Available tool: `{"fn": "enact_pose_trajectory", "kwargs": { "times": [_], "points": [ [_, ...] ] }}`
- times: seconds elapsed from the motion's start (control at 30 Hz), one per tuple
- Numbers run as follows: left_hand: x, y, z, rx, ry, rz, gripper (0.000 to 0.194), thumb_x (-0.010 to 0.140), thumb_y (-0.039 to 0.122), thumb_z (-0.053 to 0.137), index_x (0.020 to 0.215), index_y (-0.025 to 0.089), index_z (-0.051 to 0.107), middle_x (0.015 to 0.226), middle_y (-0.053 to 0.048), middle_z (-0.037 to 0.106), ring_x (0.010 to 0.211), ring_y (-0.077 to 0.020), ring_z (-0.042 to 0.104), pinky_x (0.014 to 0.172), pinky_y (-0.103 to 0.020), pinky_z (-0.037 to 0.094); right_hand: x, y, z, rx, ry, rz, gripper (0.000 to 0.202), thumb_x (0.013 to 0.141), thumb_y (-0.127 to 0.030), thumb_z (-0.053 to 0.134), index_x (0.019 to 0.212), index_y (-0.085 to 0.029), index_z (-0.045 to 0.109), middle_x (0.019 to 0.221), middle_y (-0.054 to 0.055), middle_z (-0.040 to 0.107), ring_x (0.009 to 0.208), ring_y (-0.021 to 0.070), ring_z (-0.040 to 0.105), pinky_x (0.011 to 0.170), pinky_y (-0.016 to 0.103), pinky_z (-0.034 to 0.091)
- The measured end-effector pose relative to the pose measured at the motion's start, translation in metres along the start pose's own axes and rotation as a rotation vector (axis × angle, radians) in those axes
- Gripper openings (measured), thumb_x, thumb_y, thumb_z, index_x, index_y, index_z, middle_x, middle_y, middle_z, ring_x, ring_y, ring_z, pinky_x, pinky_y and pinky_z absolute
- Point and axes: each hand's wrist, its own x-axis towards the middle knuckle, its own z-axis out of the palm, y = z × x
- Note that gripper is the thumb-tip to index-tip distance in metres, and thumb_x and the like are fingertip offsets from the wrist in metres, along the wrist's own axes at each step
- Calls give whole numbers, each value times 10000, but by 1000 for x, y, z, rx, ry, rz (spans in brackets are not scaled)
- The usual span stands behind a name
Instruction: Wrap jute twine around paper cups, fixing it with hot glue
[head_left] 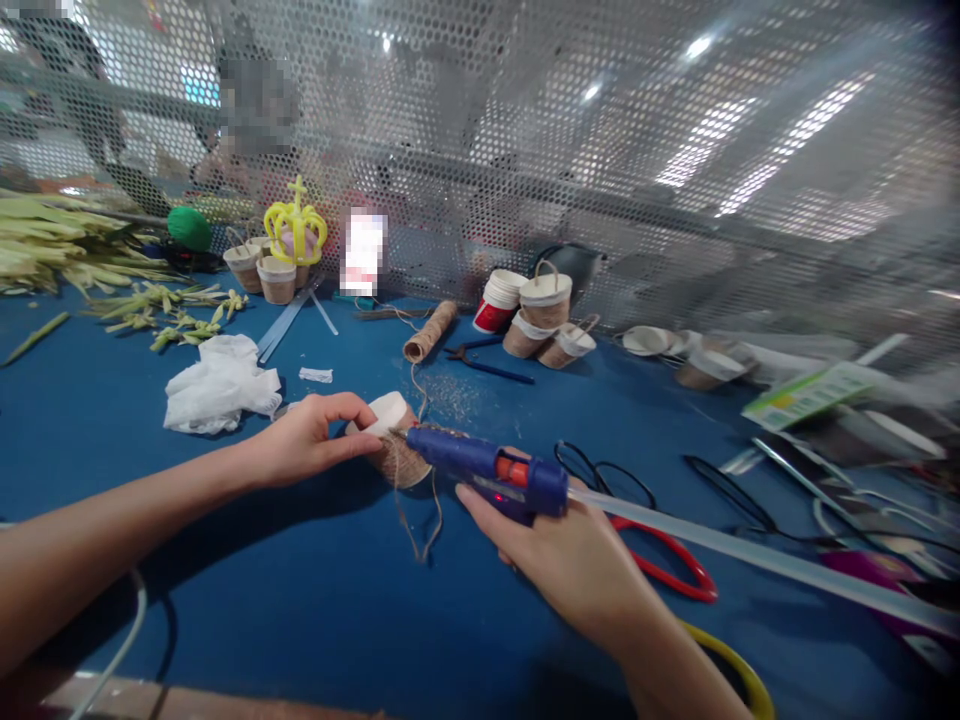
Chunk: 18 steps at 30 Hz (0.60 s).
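Observation:
My left hand pinches the rim of a paper cup wrapped in brown twine, which lies tilted on the blue table. In my right hand is a blue hot glue gun, its nozzle at the cup's rim close to my left fingertips. A long clear glue stick sticks out of the gun's back toward the right. Loose twine hangs from the cup in a loop. Behind the cup lies a roll of twine, a strand running from it toward the cup.
Pliers, stacked paper cups and twine-wrapped cups stand behind. White crumpled cloth, glue sticks and dry husks lie left. Red-handled scissors and cords are at right. A perforated metal screen borders the table's back.

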Motion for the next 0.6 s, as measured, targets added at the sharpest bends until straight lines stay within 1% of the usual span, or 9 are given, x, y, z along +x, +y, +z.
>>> {"fn": "enact_pose_trajectory", "kwargs": {
  "times": [0.13, 0.2, 0.3, 0.43, 0.6],
  "points": [
    [0, 0, 0, 8, -3, 18, 183, 796, 308, 500, 752, 143, 567, 788, -32, 600, 744, -143, 543, 729, -274, 423, -3, 8, 3, 7, -19, 19, 129, 722, -296, 540, 659, -215, 618, 429, -24, 505, 470, 152, 544, 429, 241, 412],
    [0, 0, 0, 3, -6, 13, 175, 796, 299, 502, 749, 143, 566, 794, -33, 601, 745, -143, 542, 729, -274, 424, -2, 11, 3, 22, -38, 19, 136, 731, -298, 532, 670, -218, 624, 437, -20, 516, 481, 155, 548, 434, 244, 412],
    [0, 0, -1, -10, -11, 13, 157, 793, 279, 506, 747, 142, 565, 805, -36, 604, 750, -143, 544, 729, -271, 423, 1, 14, -2, 36, -69, 1, 112, 710, -289, 551, 681, -223, 637, 458, -20, 538, 484, 145, 548, 447, 238, 414],
    [1, 0, -2, -16, -24, 17, 152, 795, 269, 506, 752, 137, 568, 799, -38, 602, 759, -147, 546, 733, -270, 421, 4, 10, -6, 38, -91, 112, 206, 729, -306, 528, 558, -205, 581, 390, -34, 487, 366, 113, 486, 394, 226, 401],
    [1, -1, -2, -6, -22, 19, 158, 794, 276, 504, 748, 136, 560, 785, -32, 594, 755, -149, 546, 723, -265, 414, 9, 1, -7, 78, -62, 228, 196, 732, -291, 510, 568, -196, 556, 364, -46, 443, 330, 109, 446, 351, 228, 370]
  ]
}}
